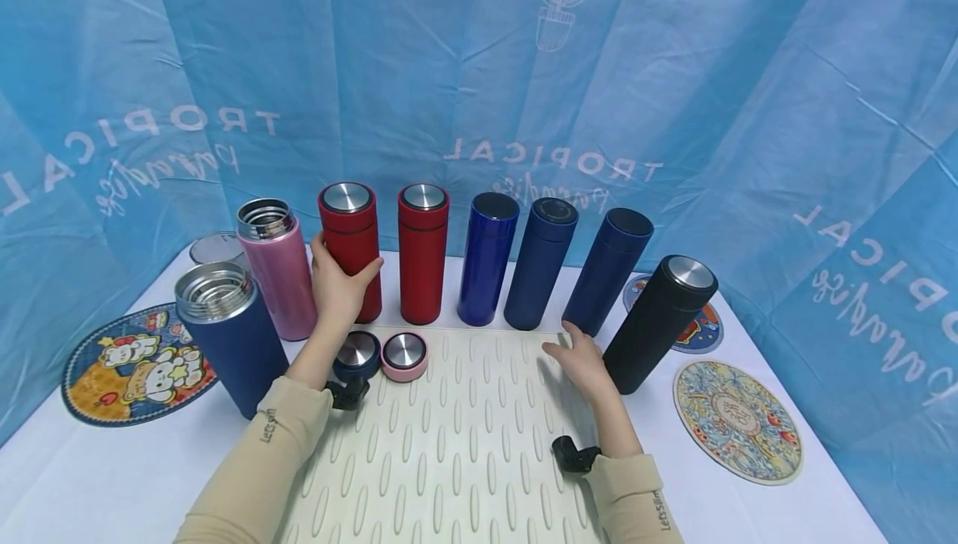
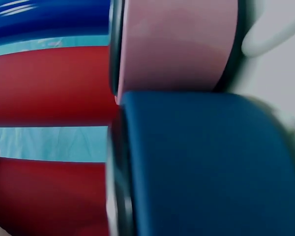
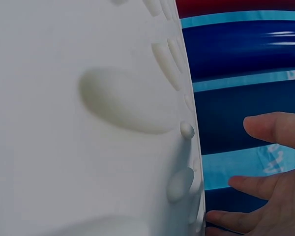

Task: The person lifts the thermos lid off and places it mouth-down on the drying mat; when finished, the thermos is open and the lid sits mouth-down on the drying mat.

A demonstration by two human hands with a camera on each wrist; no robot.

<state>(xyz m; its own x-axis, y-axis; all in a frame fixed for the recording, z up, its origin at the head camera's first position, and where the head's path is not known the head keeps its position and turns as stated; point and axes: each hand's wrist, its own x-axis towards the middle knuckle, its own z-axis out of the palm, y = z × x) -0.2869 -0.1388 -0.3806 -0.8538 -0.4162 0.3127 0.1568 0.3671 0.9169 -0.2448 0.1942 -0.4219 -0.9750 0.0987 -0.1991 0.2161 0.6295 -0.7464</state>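
Where the left hand (image 1: 337,286) is gripping: it is holding the left-hand red vacuum flask (image 1: 350,238), fingers on one side, thumb on the other; that flask is standing upright by the mat's far edge.
Right hand (image 1: 582,359): its grip is gaping wide near the base of the right-hand navy flask (image 1: 609,269); whether they are touching, I cannot tell.
Lids: a navy lid (image 1: 358,351) and a pink lid (image 1: 405,353) are sitting side by side on the cream mat (image 1: 449,452).
Open mouths: a pink flask (image 1: 280,282) and a wide-mouthed navy flask (image 1: 232,344) are showing threaded steel at the left.
Row: another red flask (image 1: 423,269), a glossy blue flask (image 1: 488,265) and a middle navy flask (image 1: 539,269) are standing between the hands.
Curtain (image 1: 449,37): it is reading "TROPICAL Paradise", mirrored.
Sleeves (image 1: 295,419): they are bearing black print beginning "Lets".
Round patterned mat (image 1: 737,423): it is lying at right on the white tabletop (image 1: 756,521), its central lettering being too small to read.
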